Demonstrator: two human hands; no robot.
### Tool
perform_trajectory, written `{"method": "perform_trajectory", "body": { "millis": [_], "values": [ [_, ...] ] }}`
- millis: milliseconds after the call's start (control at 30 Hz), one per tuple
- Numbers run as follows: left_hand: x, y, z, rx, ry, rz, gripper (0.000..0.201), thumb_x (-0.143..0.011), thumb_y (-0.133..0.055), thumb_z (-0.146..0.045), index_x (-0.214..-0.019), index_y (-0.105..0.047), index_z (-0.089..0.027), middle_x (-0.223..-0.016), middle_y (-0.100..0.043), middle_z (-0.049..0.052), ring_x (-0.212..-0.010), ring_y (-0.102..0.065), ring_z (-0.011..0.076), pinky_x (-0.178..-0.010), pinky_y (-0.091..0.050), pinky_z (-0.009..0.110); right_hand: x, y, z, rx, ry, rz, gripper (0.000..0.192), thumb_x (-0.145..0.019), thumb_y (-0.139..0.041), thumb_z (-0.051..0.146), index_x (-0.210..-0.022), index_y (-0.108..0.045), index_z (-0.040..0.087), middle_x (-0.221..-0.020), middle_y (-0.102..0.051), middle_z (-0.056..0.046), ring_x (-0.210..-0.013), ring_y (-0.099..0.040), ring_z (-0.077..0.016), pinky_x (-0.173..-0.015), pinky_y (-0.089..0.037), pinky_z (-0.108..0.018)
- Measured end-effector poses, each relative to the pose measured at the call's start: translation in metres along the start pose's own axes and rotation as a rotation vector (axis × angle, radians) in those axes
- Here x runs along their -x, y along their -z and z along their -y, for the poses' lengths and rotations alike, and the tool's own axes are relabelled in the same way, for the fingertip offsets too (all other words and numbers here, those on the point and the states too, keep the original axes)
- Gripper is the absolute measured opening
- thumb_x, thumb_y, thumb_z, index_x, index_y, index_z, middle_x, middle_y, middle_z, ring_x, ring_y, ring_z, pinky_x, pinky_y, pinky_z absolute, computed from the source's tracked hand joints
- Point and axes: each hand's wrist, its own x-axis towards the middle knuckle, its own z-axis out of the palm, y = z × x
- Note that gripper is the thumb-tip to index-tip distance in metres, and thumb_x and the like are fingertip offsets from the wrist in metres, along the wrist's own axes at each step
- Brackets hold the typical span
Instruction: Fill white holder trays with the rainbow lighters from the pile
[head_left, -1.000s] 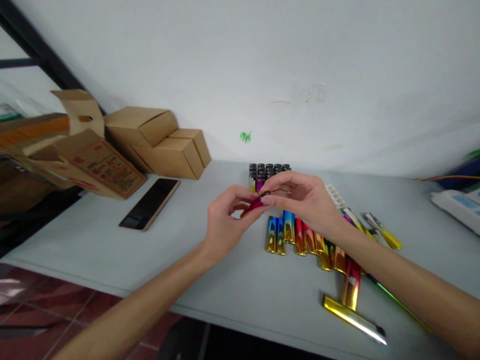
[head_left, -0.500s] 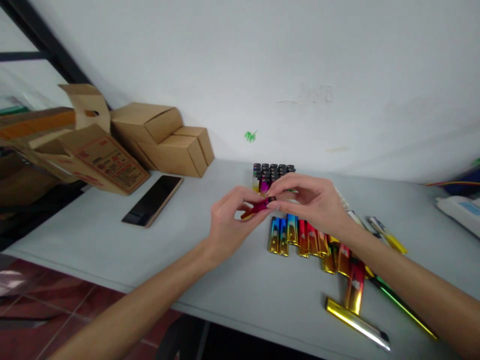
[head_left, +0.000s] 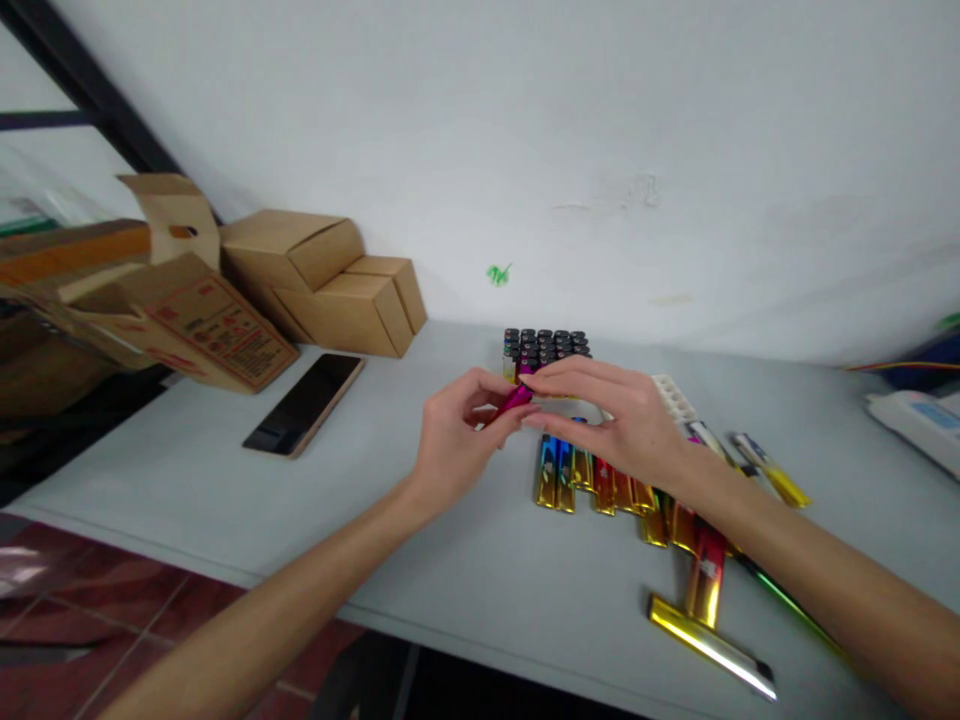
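Grey table (head_left: 225,480), white wall. Your left hand (head_left: 450,445) & right hand (head_left: 615,420) both pinch pink lighter (head_left: 516,399): prob light, stiff, slick; grip mid-body.

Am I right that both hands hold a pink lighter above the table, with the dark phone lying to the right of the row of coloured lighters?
Not quite. In the head view the phone lies left of the row of coloured lighters, near the cardboard boxes. The rest holds: the left hand and right hand hold the pink lighter above the table.
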Motion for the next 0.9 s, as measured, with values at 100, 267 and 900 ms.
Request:
{"method": "perform_trajectory", "body": {
  "millis": [100, 267, 900],
  "values": [
    [-0.005, 0.003, 0.0, 0.022, 0.036, -0.043, 0.025, -0.079, -0.084, -0.031, -0.086, -0.065, -0.016, -0.076, -0.068, 0.0, -0.061, -0.059, 0.0085, -0.049, -0.046, 0.018, 0.002, -0.004, 0.002, 0.096, 0.023, 0.037, 0.039, -0.096, -0.069, 0.031, -0.134, -0.066, 0.02, -0.127, -0.069, -0.013, -0.118, -0.067, -0.0238, -0.102, -0.058, -0.043],
    [-0.015, 0.011, 0.001, 0.057, 0.053, -0.028, 0.029, -0.078, -0.084, -0.031, -0.085, -0.061, -0.016, -0.069, -0.065, -0.002, -0.059, -0.059, 0.0092, -0.05, -0.046, 0.019, -0.001, -0.006, 0.004, -0.023, -0.129, 0.16, 0.05, -0.101, -0.06, 0.037, -0.149, -0.053, 0.027, -0.139, -0.061, -0.011, -0.126, -0.061, -0.0237, -0.106, -0.054, -0.045],
    [-0.036, 0.038, -0.017, 0.382, 0.093, -0.154, 0.027, -0.087, -0.072, -0.037, -0.089, -0.048, -0.023, -0.062, -0.055, -0.006, -0.049, -0.045, 0.0088, -0.045, -0.036, 0.019, -0.003, -0.015, 0.001, 0.051, -0.206, 0.359, 0.026, -0.102, -0.056, 0.027, -0.124, -0.065, 0.017, -0.12, -0.068, -0.012, -0.111, -0.066, -0.0239, -0.098, -0.056, -0.042]
  ]
}}
